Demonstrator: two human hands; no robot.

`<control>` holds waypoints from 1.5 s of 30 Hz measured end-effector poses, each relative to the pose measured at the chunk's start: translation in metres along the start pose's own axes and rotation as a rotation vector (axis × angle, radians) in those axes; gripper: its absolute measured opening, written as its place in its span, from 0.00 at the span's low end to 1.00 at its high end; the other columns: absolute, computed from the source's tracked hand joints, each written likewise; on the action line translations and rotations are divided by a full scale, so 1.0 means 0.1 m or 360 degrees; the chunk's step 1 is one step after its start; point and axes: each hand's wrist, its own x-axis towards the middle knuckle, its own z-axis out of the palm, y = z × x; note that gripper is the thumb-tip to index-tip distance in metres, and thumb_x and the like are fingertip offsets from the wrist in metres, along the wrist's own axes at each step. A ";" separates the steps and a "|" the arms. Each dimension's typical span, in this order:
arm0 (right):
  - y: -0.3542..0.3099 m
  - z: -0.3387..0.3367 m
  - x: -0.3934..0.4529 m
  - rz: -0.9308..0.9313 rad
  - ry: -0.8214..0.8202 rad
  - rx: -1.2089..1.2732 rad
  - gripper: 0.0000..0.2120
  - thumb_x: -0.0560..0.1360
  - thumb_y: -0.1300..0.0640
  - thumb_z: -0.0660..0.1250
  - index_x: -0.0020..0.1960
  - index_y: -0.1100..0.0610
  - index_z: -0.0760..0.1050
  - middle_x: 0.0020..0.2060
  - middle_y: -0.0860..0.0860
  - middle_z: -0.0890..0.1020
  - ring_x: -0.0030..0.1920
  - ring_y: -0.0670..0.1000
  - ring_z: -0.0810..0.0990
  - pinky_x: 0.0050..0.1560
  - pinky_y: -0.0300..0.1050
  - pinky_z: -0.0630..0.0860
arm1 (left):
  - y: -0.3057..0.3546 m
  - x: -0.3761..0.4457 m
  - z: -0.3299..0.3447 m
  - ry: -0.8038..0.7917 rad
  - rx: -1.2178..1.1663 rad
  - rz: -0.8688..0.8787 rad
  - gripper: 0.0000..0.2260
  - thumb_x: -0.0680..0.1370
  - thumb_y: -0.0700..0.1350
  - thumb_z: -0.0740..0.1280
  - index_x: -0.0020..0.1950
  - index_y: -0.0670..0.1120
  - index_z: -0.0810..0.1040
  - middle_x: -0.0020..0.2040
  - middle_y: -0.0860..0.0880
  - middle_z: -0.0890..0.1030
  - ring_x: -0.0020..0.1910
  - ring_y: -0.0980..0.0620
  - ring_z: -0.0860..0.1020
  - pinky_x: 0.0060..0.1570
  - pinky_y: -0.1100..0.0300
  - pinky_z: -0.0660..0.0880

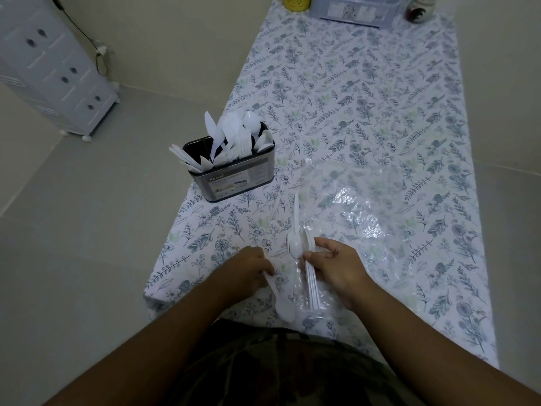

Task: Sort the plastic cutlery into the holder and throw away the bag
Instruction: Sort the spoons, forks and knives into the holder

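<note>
A dark metal cutlery holder (pixel 234 180) stands near the table's left edge, with several white plastic knives, forks and spoons sticking out of it. A clear plastic bag (pixel 360 206) lies flat on the floral tablecloth to the right of it. My left hand (pixel 251 269) grips the handle of a white plastic spoon (pixel 282 306) at the near edge. My right hand (pixel 336 266) holds a bundle of white plastic spoons (pixel 310 281), bowls pointing away from me. One more white spoon (pixel 295 227) lies between the hands with its handle pointing away.
The table (pixel 380 98) has a floral cloth. At its far end stand a yellow cup (pixel 295 1), a clear plastic box (pixel 354 10) and a small jar (pixel 418 8). A white drawer cabinet (pixel 49 68) stands on the floor at the far left.
</note>
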 end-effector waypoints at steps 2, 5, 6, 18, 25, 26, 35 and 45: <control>0.01 -0.03 0.00 0.0007 0.0013 0.0029 0.15 0.77 0.68 0.71 0.62 0.59 0.80 0.46 0.64 0.87 0.46 0.63 0.87 0.52 0.65 0.83 | -0.06 -0.05 0.02 0.0170 -0.0005 -0.0056 0.09 0.73 0.47 0.76 0.52 0.48 0.84 0.48 0.53 0.73 0.50 0.54 0.70 0.50 0.60 0.69; 0.02 -0.04 0.02 0.0017 0.0053 0.0091 0.16 0.76 0.66 0.72 0.63 0.57 0.79 0.48 0.63 0.87 0.49 0.65 0.87 0.53 0.65 0.83 | 0.03 -0.07 -0.02 0.0473 -0.0228 -0.0322 0.05 0.73 0.48 0.76 0.47 0.50 0.84 0.43 0.56 0.77 0.43 0.59 0.73 0.42 0.69 0.67; 0.03 -0.04 0.02 0.0020 0.0063 0.0112 0.17 0.76 0.65 0.73 0.63 0.56 0.79 0.48 0.63 0.87 0.49 0.66 0.86 0.53 0.66 0.83 | 0.08 -0.06 -0.03 0.0543 -0.0351 -0.0445 0.04 0.73 0.47 0.76 0.45 0.50 0.83 0.40 0.56 0.78 0.39 0.61 0.74 0.37 0.71 0.67; -0.14 0.07 -0.02 -0.0135 0.0101 0.0100 0.13 0.76 0.63 0.73 0.58 0.52 0.81 0.49 0.68 0.85 0.51 0.70 0.84 0.52 0.70 0.81 | 0.52 0.11 0.01 0.0728 -0.0540 -0.0291 0.14 0.75 0.40 0.72 0.61 0.46 0.83 0.42 0.53 0.79 0.37 0.60 0.77 0.41 0.70 0.76; -0.15 0.00 0.02 -0.0019 0.0014 0.0181 0.16 0.77 0.62 0.73 0.64 0.56 0.80 0.49 0.63 0.87 0.52 0.67 0.86 0.57 0.70 0.80 | 0.72 0.21 0.04 0.0601 -0.0707 -0.0131 0.13 0.77 0.43 0.72 0.61 0.45 0.82 0.44 0.51 0.80 0.42 0.58 0.79 0.46 0.64 0.77; -0.14 -0.02 0.02 0.0017 -0.0004 0.0203 0.17 0.77 0.63 0.73 0.65 0.57 0.79 0.49 0.62 0.87 0.52 0.66 0.86 0.58 0.68 0.80 | 0.71 0.22 0.03 0.0559 -0.0713 -0.0106 0.11 0.78 0.42 0.71 0.60 0.45 0.83 0.44 0.52 0.80 0.43 0.60 0.79 0.46 0.68 0.76; -0.12 -0.18 -0.03 0.0097 0.0039 0.0377 0.14 0.76 0.69 0.71 0.60 0.60 0.81 0.51 0.70 0.84 0.43 0.64 0.84 0.48 0.70 0.82 | 0.56 0.68 -0.06 0.0617 -0.0462 -0.0432 0.06 0.75 0.47 0.73 0.48 0.46 0.80 0.41 0.51 0.79 0.41 0.55 0.77 0.41 0.60 0.77; -0.22 -0.25 -0.07 -0.0097 0.0128 0.0154 0.16 0.77 0.65 0.72 0.64 0.55 0.80 0.42 0.59 0.88 0.42 0.59 0.87 0.49 0.58 0.85 | 0.54 0.70 -0.19 0.0558 -0.0403 -0.0695 0.10 0.71 0.48 0.73 0.51 0.49 0.80 0.46 0.53 0.82 0.45 0.55 0.80 0.44 0.59 0.79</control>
